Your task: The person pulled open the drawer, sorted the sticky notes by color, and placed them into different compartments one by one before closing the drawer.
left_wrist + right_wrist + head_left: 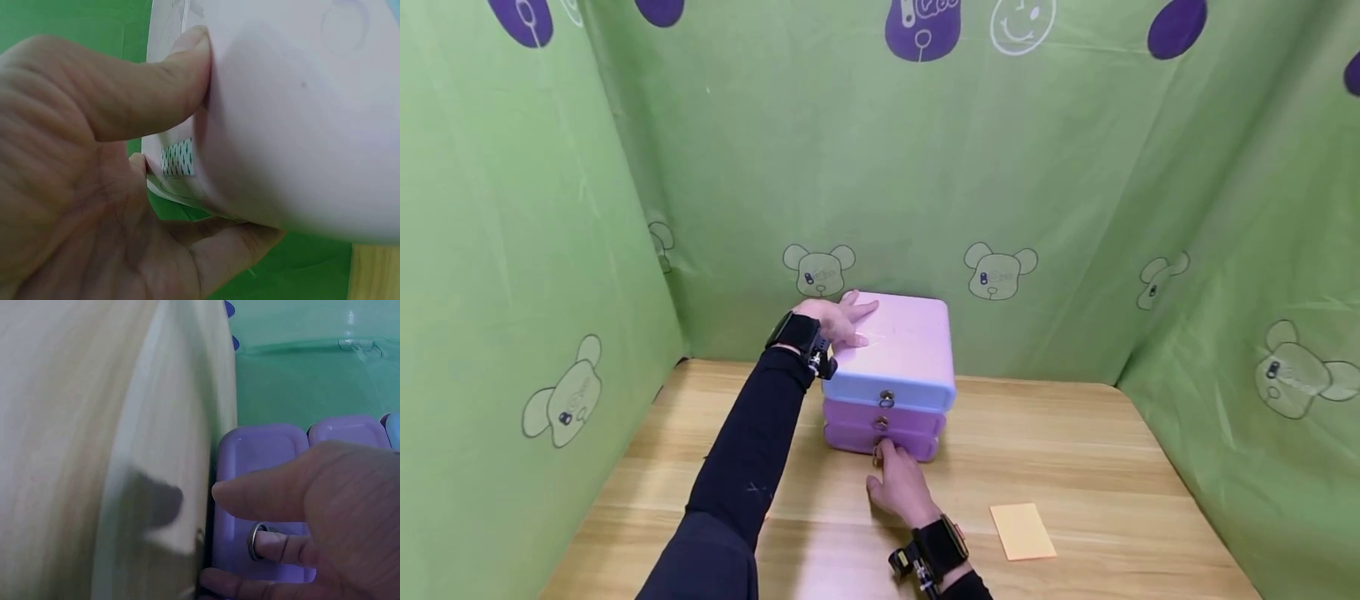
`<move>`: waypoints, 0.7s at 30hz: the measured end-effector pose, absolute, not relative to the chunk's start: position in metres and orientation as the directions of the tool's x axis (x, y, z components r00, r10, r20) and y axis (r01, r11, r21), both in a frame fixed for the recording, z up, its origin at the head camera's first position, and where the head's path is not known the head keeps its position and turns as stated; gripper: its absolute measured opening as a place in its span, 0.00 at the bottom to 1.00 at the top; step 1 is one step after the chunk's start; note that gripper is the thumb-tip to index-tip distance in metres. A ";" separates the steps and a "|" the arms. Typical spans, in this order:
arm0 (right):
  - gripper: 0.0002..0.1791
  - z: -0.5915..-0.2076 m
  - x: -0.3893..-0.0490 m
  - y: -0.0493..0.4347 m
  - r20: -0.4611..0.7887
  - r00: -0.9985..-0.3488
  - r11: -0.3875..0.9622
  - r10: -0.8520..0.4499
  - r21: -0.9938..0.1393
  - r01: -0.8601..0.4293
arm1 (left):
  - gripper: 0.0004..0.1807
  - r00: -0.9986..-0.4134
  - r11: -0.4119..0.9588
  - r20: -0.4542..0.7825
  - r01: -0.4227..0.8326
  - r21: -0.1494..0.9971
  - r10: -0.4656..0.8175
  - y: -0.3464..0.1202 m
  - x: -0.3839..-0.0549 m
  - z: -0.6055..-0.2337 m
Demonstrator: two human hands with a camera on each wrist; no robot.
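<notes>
One finger of the right hand (902,487) sits in the ring (252,544) of the lowest drawer (259,450).
The box (902,333) stands on the worktop (1037,450); the left hand (835,321), fingers spread, rests at its top left edge, while the right thumb is clear of the ring. A good pull would probably run straight out, level with the worktop, with the left hand pressing down so nothing tips or slides.
</notes>
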State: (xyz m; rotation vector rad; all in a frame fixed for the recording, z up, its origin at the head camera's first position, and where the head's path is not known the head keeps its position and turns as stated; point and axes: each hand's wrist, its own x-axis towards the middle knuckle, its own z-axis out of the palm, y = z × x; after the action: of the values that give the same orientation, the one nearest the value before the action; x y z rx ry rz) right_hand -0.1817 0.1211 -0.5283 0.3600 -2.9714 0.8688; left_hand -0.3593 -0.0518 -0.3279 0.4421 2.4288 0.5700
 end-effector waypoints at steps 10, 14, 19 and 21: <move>0.27 -0.525 -0.174 0.119 0.005 -0.984 0.814 -0.178 -0.561 -0.150 | 0.43 -0.763 0.852 -0.475 0.185 0.490 0.439 -0.049 -0.363 -0.331; 0.28 -0.523 -0.171 0.120 -0.049 -0.984 0.808 -0.170 -0.579 -0.111 | 0.44 -0.755 0.842 -0.467 0.203 0.500 0.460 -0.046 -0.359 -0.327; 0.26 -0.522 -0.171 0.115 -0.051 -0.990 0.823 -0.129 -0.563 -0.078 | 0.44 -0.759 0.843 -0.465 0.200 0.499 0.455 -0.048 -0.358 -0.329; 0.19 -0.524 -0.174 0.110 0.004 -0.996 0.833 -0.087 -0.548 -0.075 | 0.44 -0.767 0.845 -0.470 0.171 0.507 0.437 -0.051 -0.360 -0.332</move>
State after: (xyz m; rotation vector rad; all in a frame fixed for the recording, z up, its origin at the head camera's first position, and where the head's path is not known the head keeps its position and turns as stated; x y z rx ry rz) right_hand -0.1739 0.1105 -0.5241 0.1336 -3.0277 0.9042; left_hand -0.3603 -0.0510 -0.3321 0.4420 2.4265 0.5935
